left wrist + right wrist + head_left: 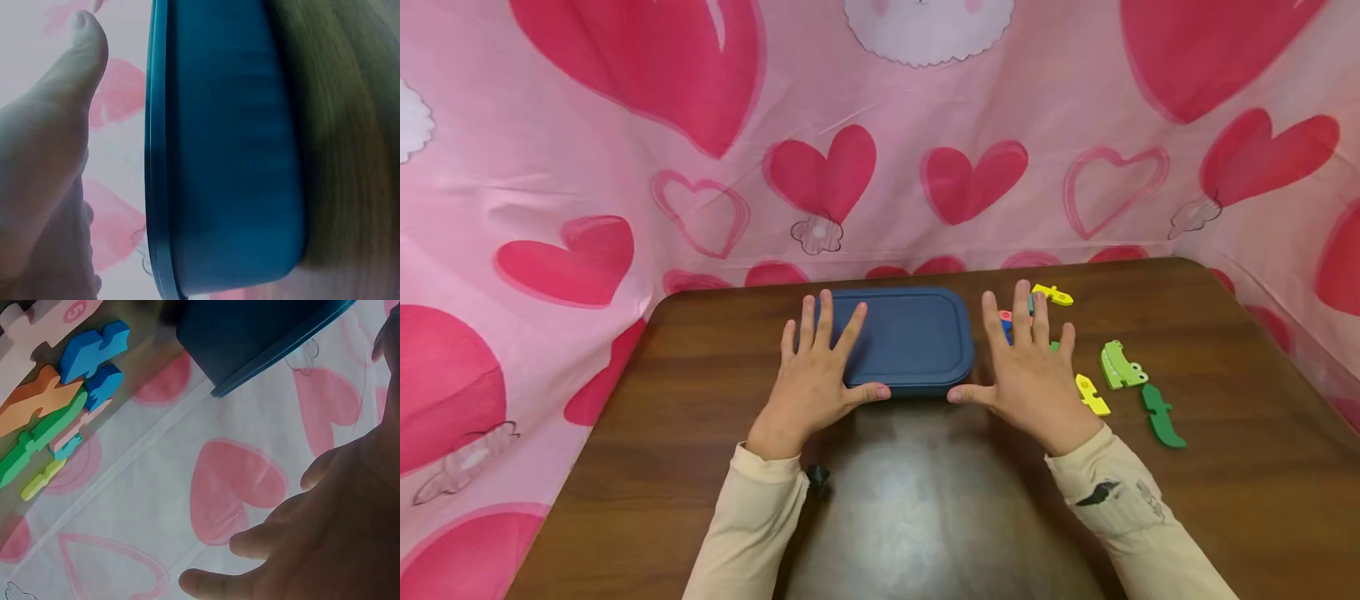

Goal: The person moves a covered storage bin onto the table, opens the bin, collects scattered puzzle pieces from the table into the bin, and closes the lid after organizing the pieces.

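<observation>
A dark blue lidded box (910,337) stands on the wooden table between my hands. My left hand (811,375) is spread palm down over its left end, fingers straight and apart; in the left wrist view the thumb (81,62) shows above the lid, with a gap to the box's side wall (231,150). My right hand (1036,379) is spread the same way just off the box's right end, holding nothing. Beneath and beside it lie puzzle pieces, among them a green crocodile head (1122,367), a dark green tail piece (1163,417) and a yellow piece (1091,395).
Another yellow piece (1054,294) lies near the table's back edge. Blue pieces (94,353), an orange piece (40,400) and a green piece (44,434) sit close together. A small black object (817,477) is by the left sleeve. Pink heart-patterned cloth (977,179) hangs behind the table (700,400).
</observation>
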Motion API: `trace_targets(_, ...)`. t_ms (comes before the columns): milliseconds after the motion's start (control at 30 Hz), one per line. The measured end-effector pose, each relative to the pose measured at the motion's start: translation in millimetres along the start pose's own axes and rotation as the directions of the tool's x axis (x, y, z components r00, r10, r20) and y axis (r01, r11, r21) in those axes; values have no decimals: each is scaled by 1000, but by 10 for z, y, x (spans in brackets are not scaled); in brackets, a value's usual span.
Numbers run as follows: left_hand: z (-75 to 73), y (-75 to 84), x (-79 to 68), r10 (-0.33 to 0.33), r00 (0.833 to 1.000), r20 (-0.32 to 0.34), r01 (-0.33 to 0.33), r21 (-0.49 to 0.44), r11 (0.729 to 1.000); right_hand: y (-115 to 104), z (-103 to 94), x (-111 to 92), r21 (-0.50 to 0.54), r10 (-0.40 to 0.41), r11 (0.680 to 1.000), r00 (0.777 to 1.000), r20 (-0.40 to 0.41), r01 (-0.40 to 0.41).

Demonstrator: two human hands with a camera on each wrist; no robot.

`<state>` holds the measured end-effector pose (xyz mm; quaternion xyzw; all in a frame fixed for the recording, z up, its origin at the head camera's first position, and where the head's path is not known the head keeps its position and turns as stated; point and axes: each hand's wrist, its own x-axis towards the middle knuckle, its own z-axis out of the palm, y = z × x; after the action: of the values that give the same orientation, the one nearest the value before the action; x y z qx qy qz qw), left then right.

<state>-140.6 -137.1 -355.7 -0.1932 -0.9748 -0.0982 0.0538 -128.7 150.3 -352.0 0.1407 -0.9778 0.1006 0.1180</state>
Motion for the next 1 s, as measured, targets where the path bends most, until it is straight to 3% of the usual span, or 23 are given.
trace_targets(200,95,-140,31,-78,992,101,89,-104,991,78,146,34,69,2,998,996,92,-8)
trace_targets(367,168,-319,18,-164,964,209,204,-188,961,88,310,103,224,-15,974,972,236,-39)
trace_targets(533,189,-375,17,-209,934,289,287,-260,922,86,429,166,361,-66,930,936,347,-68)
trace_targets(667,178,-334,27,-220,930,294,314,-328,891,111,455,199,403,-71,911,929,362,-88)
trace_targets(1000,158,-290,38,-200,926,321,331,-431,840,197,465,203,423,-78,904,946,315,-66)
